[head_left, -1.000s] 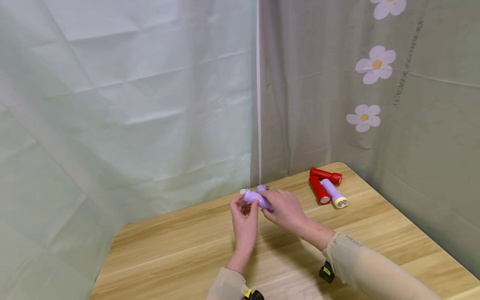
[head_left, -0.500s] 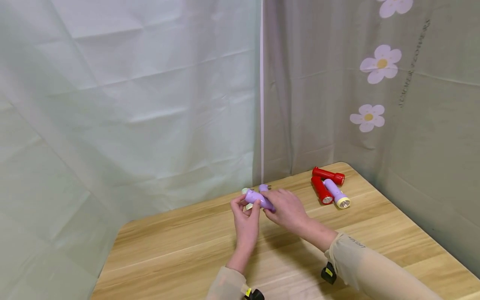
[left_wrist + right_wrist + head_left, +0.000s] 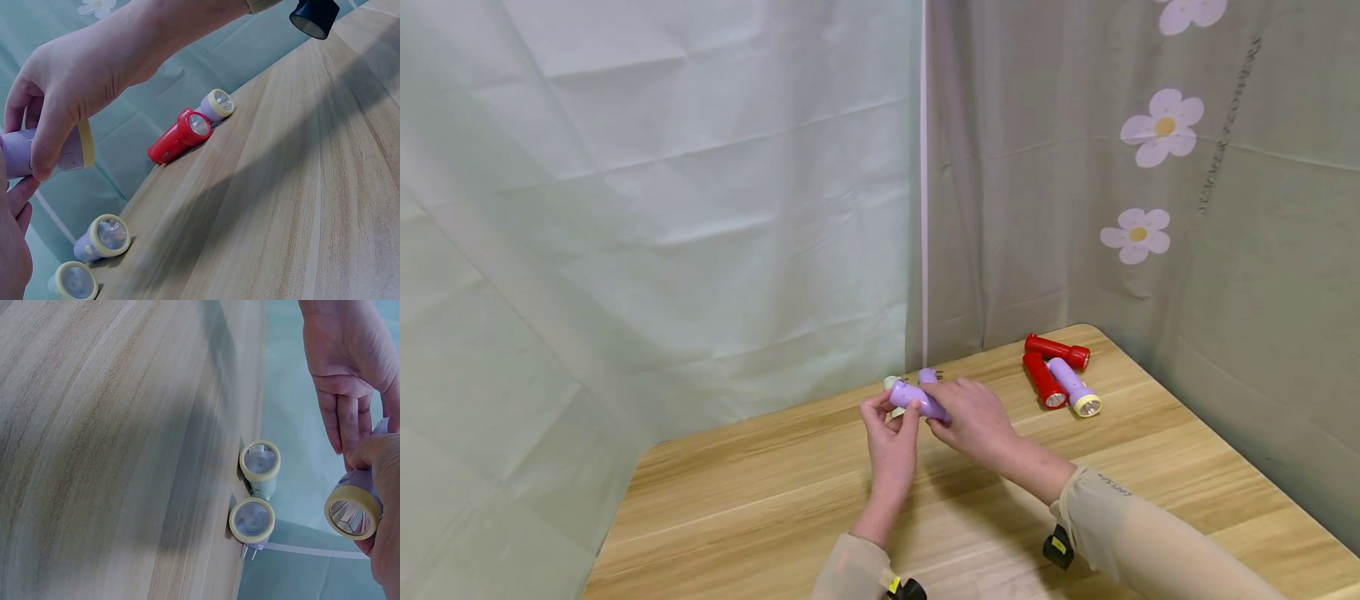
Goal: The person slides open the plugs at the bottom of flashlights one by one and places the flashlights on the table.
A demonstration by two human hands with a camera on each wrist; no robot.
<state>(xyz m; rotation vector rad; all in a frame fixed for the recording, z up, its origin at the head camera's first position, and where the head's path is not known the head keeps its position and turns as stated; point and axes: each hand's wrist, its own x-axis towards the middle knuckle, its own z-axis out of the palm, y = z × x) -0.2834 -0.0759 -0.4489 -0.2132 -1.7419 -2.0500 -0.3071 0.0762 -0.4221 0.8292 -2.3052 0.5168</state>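
Above the middle of the table, both hands are on a lilac flashlight (image 3: 910,397). My left hand (image 3: 891,442) pinches its narrow tail end between thumb and fingers. My right hand (image 3: 977,421) grips the head end from the other side, covering most of it in the head view. The right wrist view shows the yellow-rimmed lens (image 3: 353,515) projecting past the right fingers. Just behind the hands stand a pale green flashlight (image 3: 259,461) and a second lilac flashlight (image 3: 252,520) with metal plug prongs sticking out.
At the back right corner lie two red flashlights, one turned sideways (image 3: 1057,352) and one pointing forward (image 3: 1043,380), beside a lilac one with a yellow rim (image 3: 1072,386). Curtains (image 3: 737,208) hang right behind the wooden table (image 3: 737,508).
Over the last second the head view has shifted slightly, moving the scene a little to the right. The hands keep their hold on the lilac flashlight, almost unmoved.
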